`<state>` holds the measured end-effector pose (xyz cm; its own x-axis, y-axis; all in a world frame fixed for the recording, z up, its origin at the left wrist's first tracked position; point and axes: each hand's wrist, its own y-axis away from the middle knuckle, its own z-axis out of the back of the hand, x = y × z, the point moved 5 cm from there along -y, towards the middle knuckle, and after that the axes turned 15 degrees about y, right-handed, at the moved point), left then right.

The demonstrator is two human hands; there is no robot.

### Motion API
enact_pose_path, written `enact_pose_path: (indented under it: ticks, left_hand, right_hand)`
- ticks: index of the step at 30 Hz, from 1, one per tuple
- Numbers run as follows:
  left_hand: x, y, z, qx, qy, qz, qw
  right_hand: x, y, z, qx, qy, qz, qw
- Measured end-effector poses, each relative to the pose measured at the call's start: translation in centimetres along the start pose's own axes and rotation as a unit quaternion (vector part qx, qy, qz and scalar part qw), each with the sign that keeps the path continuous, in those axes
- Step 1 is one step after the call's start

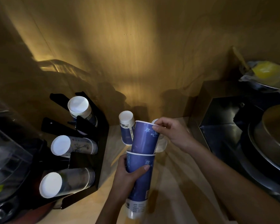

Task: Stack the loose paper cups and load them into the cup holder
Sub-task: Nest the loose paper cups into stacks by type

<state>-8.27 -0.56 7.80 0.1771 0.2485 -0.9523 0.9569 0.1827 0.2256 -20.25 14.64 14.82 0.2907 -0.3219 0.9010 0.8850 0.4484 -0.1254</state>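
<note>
1. Now the stacking step is in hand: the left hand (128,173) wraps the stack (140,178), and the right hand (171,135) pinches the rim of a cup (145,138) seated partway in its top.
2. Next, I judge, press that cup home, then take the upturned cup (127,128) just behind.
3. The holder (102,135) waits at left, its slots part filled.
4. Dim light hides what sits behind the right hand.
</note>
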Motion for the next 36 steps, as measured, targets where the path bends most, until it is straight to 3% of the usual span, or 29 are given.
enact_pose_path:
  ticks: [3, 7, 13, 15, 19, 22, 24, 26, 28, 31, 34, 36]
  left_hand:
    - [0.0, 0.1, 0.2, 0.003, 0.005, -0.007, 1.0]
    - [-0.2, 0.1, 0.5, -0.004, 0.011, -0.013, 1.0]
    - [-0.5, 0.6, 0.4, 0.045, -0.015, -0.013, 0.999]
    - [-0.6, 0.5, 0.5, 0.042, 0.002, 0.017, 0.999]
    - [-0.3, -0.1, 1.1, -0.01, 0.165, 0.085, 0.983]
    - [-0.2, -0.5, 1.1, 0.006, 0.225, 0.122, 0.967]
    - [-0.2, -0.8, 0.7, 0.034, 0.259, 0.138, 0.956]
    - [-0.4, -1.1, 0.6, 0.039, 0.293, 0.155, 0.943]
    - [-1.2, -1.1, 1.0, 0.049, 0.266, 0.138, 0.953]
    - [-2.9, -1.5, 2.5, 0.026, 0.137, 0.05, 0.989]
    - [-4.9, -2.2, 2.8, 0.033, -0.01, -0.044, 0.998]
    - [-6.2, -3.1, 2.7, 0.039, -0.032, -0.084, 0.995]
  right_hand:
    - [0.6, 0.4, -1.0, 0.026, 0.017, 0.011, 0.999]
    - [0.6, 1.9, -3.8, 0.131, 0.063, 0.008, 0.989]
    - [-0.8, 3.3, -5.1, 0.216, 0.08, -0.045, 0.972]
    - [-0.8, 3.4, -4.9, 0.199, 0.096, -0.037, 0.975]
    - [-0.7, 3.2, -4.6, 0.133, 0.172, 0.018, 0.976]
    - [-0.6, 3.4, -5.8, 0.175, 0.307, 0.09, 0.931]
    - [-0.5, 3.6, -6.8, 0.16, 0.397, 0.158, 0.89]
    - [-0.5, 3.6, -7.2, 0.134, 0.417, 0.187, 0.88]
    - [-0.7, 3.0, -7.1, 0.112, 0.381, 0.176, 0.901]
    - [-0.6, 1.8, -6.1, 0.08, 0.289, 0.12, 0.946]
    - [-0.1, 0.4, -5.3, 0.037, 0.252, 0.105, 0.961]
    - [0.1, -0.7, -5.2, 0.029, 0.231, 0.096, 0.968]
